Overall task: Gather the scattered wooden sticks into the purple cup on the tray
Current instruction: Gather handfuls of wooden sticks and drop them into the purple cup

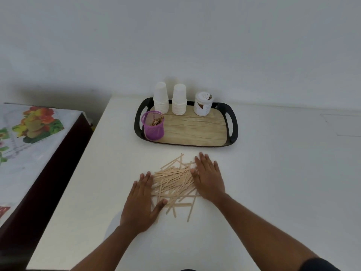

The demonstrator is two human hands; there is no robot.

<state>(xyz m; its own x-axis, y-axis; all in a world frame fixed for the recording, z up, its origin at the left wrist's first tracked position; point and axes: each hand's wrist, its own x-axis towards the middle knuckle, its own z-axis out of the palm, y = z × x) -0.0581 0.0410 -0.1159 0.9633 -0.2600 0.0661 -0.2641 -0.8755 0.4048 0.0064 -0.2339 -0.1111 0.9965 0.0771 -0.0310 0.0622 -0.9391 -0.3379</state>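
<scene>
A loose pile of pale wooden sticks (173,182) lies on the white table in front of me. My left hand (142,202) lies flat against the pile's left side, fingers straight, thumb touching the lower sticks. My right hand (208,178) lies flat on the pile's right side, fingers straight and pointing away from me. Neither hand holds a stick. Beyond the pile, the purple mesh cup (153,125) stands at the front left corner of the black-rimmed tray (233,122), with several sticks inside it.
Two stacks of white paper cups (161,98) (179,99) and a white lidded jar (203,104) stand along the tray's back edge. The table's left edge (78,163) drops off beside a lower surface with a flowered cloth (29,137). A wall rises behind.
</scene>
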